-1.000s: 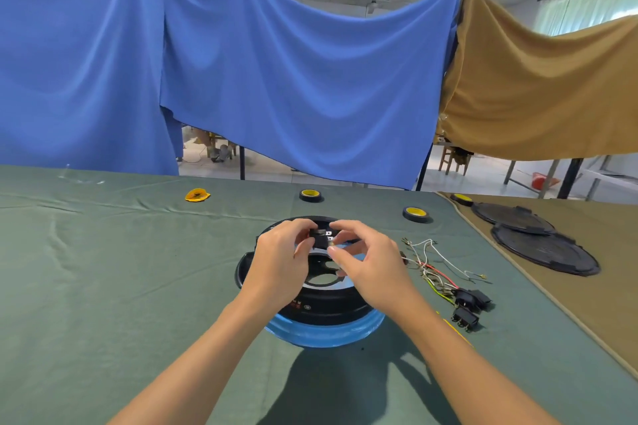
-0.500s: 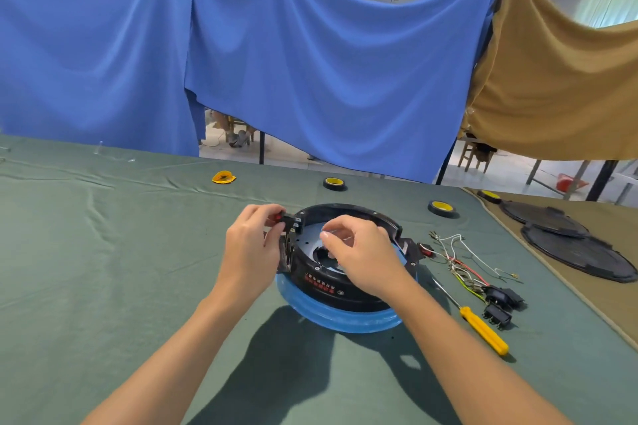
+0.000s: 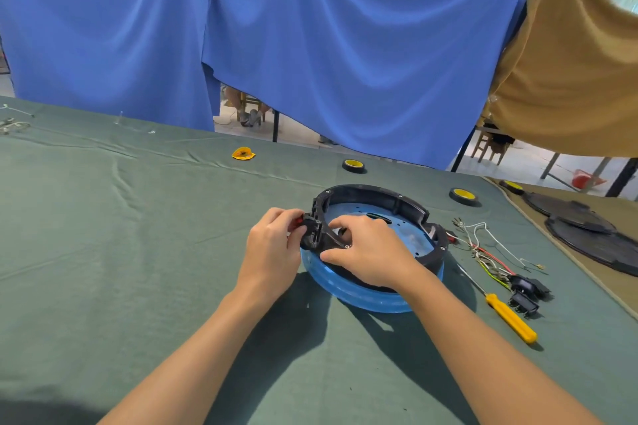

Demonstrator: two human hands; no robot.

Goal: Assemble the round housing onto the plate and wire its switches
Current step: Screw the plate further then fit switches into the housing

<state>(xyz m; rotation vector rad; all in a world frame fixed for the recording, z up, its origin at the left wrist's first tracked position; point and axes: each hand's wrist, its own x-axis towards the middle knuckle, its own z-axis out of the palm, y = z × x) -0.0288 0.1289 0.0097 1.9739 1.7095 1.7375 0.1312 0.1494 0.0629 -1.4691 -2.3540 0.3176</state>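
The black round plastic housing (image 3: 376, 197) sat on the blue round plate (image 3: 359, 293), mid-table, w/ a notch in its right wall. The plate lay on the green cloth-covered table (image 3: 138, 252). Just right of it lay a loose bundle of thin coloured wires (image 3: 483, 252), two black rocker switches (image 3: 524, 290) and a yellow-handled screwdriver (image 3: 511, 321). Farther back were two black wheels w/ yellow hubs (image 3: 354, 166). Dark round covers (image 3: 593, 241) lay on a tan cloth at right. Behind hung blue drapes (image 3: 345, 45) and a tan drape (image 3: 569, 62).

The L hand (image 3: 272, 252) pinched a small red switch (image 3: 297, 220) against the housing's outer left wall, fingers curled. The R hand (image 3: 366, 252) gripped the housing's near-left rim, thumb outside, fingers curled inside.
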